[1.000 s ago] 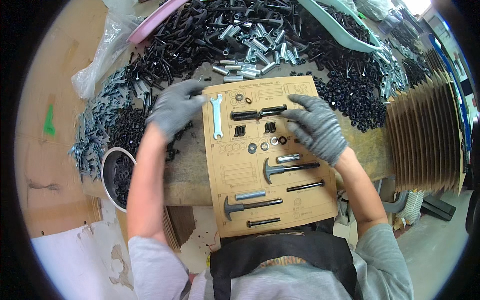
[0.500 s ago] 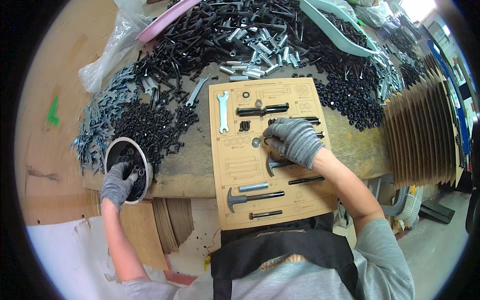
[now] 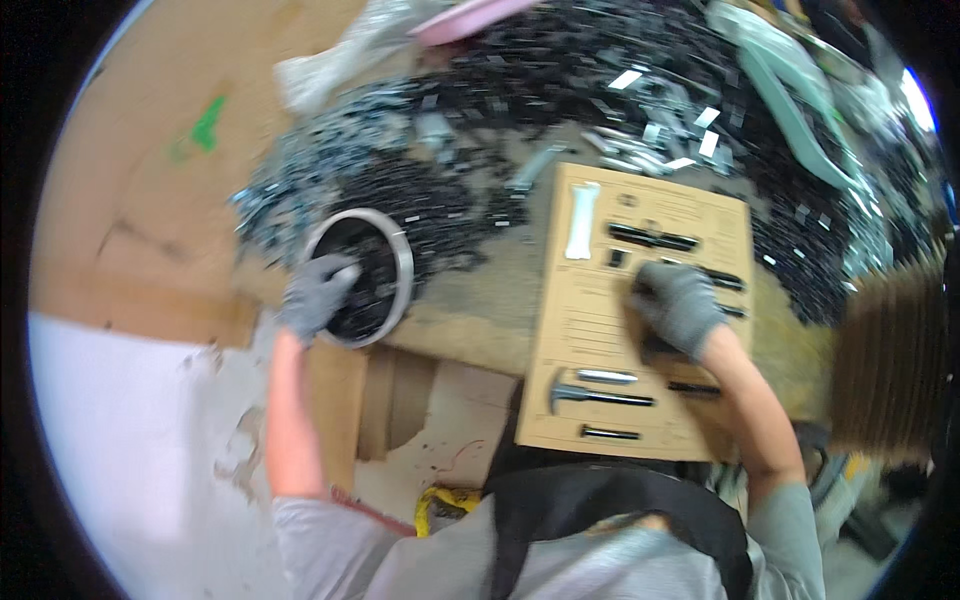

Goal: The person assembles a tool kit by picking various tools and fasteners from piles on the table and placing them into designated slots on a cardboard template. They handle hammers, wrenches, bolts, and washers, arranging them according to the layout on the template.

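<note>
My gloved left hand (image 3: 316,296) reaches over the near-left rim of a round metal bowl (image 3: 402,262), its curled fingertips inside, above small dark parts; blur hides what they pinch. My gloved right hand (image 3: 678,308) is over the middle of a brown printed card (image 3: 545,405), fingers curled together and pointing down at it; anything between them is hidden. On the card lie a silver open-end wrench (image 3: 582,220), black bolts (image 3: 650,238), a silver sleeve (image 3: 607,377), a hammer-shaped piece with dark shaft (image 3: 606,396) and a black bolt (image 3: 610,433).
Heaps of black screws (image 3: 405,195), grey-blue metal pieces (image 3: 300,185), silver sleeves (image 3: 640,155) and dark nuts (image 3: 805,250) cover the table's far part. A pink tray (image 3: 470,20) and a pale green tray (image 3: 795,115) stand behind. Stacked cardboard (image 3: 885,350) is at right.
The view has swung and blurred, so the bowl, card and heaps sit further right in it. My left hand stays at the bowl; my right hand remains over the card, fingers curled.
</note>
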`<state>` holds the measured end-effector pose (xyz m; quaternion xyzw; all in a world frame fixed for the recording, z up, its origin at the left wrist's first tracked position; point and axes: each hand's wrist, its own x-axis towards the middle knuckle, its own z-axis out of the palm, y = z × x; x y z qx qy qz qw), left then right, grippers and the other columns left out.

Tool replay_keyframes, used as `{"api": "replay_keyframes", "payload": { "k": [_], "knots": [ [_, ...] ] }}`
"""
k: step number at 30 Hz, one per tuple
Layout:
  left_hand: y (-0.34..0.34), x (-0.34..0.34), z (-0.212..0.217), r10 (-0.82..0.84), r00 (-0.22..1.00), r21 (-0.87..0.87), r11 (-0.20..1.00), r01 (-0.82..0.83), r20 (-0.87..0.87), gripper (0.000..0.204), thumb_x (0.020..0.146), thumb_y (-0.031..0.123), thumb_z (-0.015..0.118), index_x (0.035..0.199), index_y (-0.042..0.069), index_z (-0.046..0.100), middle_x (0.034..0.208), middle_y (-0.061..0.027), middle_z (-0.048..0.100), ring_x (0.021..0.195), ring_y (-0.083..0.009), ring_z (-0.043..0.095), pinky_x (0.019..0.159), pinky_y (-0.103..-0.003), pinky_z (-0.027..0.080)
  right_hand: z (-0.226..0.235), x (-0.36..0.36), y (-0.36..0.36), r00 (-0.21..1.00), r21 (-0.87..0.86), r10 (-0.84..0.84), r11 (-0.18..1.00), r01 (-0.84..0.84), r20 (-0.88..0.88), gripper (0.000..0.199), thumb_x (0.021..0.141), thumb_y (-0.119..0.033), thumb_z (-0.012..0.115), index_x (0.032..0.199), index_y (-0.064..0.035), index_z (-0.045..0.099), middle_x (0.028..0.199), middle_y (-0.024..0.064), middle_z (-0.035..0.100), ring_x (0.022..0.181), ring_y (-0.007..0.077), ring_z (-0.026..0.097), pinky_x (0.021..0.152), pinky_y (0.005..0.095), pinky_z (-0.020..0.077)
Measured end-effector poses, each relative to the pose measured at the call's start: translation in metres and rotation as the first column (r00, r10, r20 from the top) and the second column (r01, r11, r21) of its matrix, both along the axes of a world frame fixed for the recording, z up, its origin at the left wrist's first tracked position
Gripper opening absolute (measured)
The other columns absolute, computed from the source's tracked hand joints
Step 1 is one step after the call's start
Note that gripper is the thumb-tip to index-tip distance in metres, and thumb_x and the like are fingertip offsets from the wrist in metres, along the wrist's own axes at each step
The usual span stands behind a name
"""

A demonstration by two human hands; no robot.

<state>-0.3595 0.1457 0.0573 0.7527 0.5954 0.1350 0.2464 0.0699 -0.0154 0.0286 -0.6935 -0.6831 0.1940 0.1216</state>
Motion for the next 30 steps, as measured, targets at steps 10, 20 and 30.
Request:
{"api": "replay_keyframes", "payload": {
  "k": [10, 20, 30],
  "knots": [
    [-0.006, 0.007, -0.001, 0.062, 0.986, 0.334, 0.943, -0.007, -0.156, 0.024, 0.087, 0.024, 0.062, 0.100, 0.005, 0.070, 0.093, -0.0162, 0.070, 0.089, -0.0276, 0.067, 0.083, -0.036, 0.050, 0.003, 0.002, -0.010, 0.996, 0.127, -0.047, 0.990, 0.056, -0.072, 0.017, 0.085, -0.021, 0.064, 0.094, -0.0068, 0.063, 0.075, 0.0175, 0.066, 0.069, 0.0339, 0.065, 0.065, 0.0424, 0.0515],
    [0.012, 0.008, -0.016, 0.047, 0.998, -0.020, 0.999, -0.048, -0.028, 0.018, 0.079, 0.013, 0.072, 0.091, 0.000, 0.068, 0.080, -0.0109, 0.069, 0.073, -0.0182, 0.062, 0.073, -0.031, 0.050, 0.020, 0.033, -0.018, 0.898, 0.096, -0.172, 0.969, 0.229, -0.405, 0.010, 0.083, -0.007, 0.067, 0.092, -0.0019, 0.067, 0.077, 0.0110, 0.069, 0.068, 0.0202, 0.066, 0.065, 0.0321, 0.0534],
    [0.028, 0.020, 0.012, 0.036, 0.990, 0.201, 0.978, -0.063, 0.133, 0.013, 0.079, 0.010, 0.068, 0.088, 0.001, 0.064, 0.094, -0.0098, 0.065, 0.085, -0.0185, 0.058, 0.082, -0.035, 0.047, 0.025, 0.069, 0.000, 0.874, 0.156, -0.245, 0.929, 0.335, -0.419, 0.015, 0.084, -0.009, 0.065, 0.097, -0.0008, 0.065, 0.083, 0.0107, 0.070, 0.070, 0.0177, 0.065, 0.066, 0.0299, 0.0525]
  ]
}}
